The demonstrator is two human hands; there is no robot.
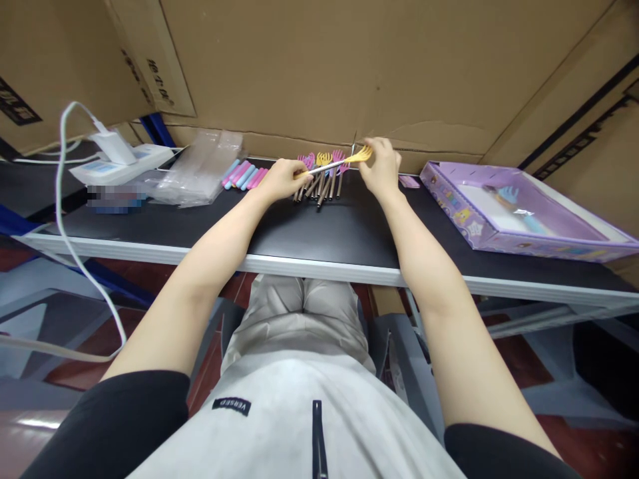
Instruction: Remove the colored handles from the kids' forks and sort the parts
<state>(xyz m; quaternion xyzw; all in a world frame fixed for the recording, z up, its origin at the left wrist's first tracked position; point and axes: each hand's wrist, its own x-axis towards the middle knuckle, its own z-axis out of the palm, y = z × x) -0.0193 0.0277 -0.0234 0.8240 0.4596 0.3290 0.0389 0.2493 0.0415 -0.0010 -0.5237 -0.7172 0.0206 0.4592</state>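
My left hand (283,178) is closed round the handle end of a thin rod with a yellow claw-shaped head (360,156). My right hand (382,163) pinches that yellow head from the right. Both hands hover over a pile of several similar rods (322,183) with pink and yellow claw heads, lying on the black table (324,233). Several pink and blue grip sleeves (244,174) lie just left of the pile.
A purple toy box (519,213) with a doll inside sits at the right. Clear plastic bags (200,166) lie at the left, beside a white power strip with a charger (117,156) and its cable. Cardboard boxes (349,66) wall off the back.
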